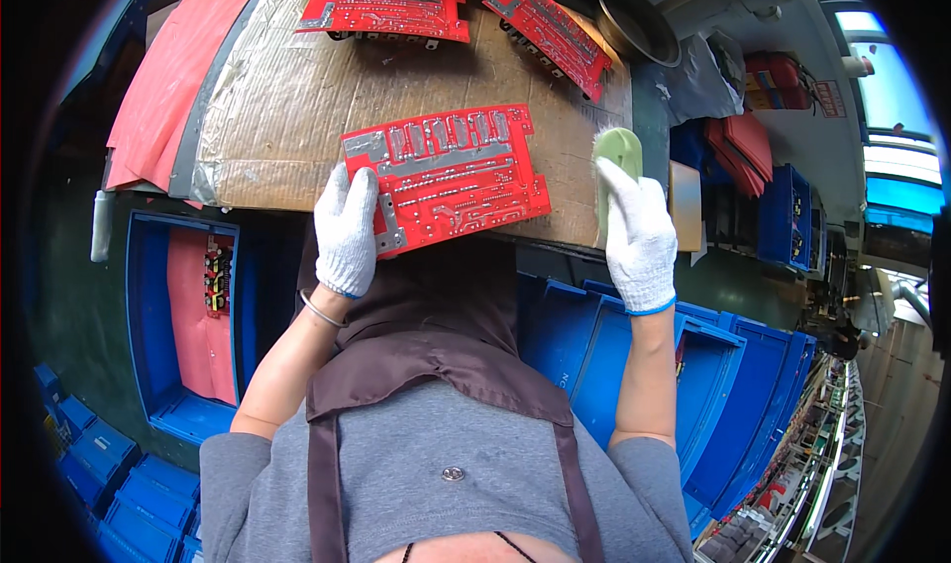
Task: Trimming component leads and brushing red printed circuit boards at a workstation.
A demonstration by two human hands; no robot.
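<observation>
Closest to my lens is a brown apron [436, 365] over a grey shirt, with both bare forearms rising from the lower edge toward the bench [287, 117]. Blue plastic crates [634, 365] sit below and to the right of my arms, and another blue crate [158, 306] on the left holds a pink sheet with a small component board lying on it.

I see my left hand [347, 231], in a white knit glove with a thin bracelet at the wrist, closed on the left edge of a red circuit board [451, 172]; its fingers lie on top of the near-left corner. That board lies solder side up at the near edge of the bench, on a sheet of brown cardboard, tilted slightly so its right end sits nearer me.

My right hand [639, 236], gloved the same way, is wrapped around a pale green brush [616, 162], held upright just beside the board's right end without touching it.

Farther back on the cardboard lie two more red boards [386, 8], one at centre and one angled to the right. A pink sheet [173, 78] drapes over the bench's left side, and a dark round pan [634, 23] sits at the far right.
</observation>
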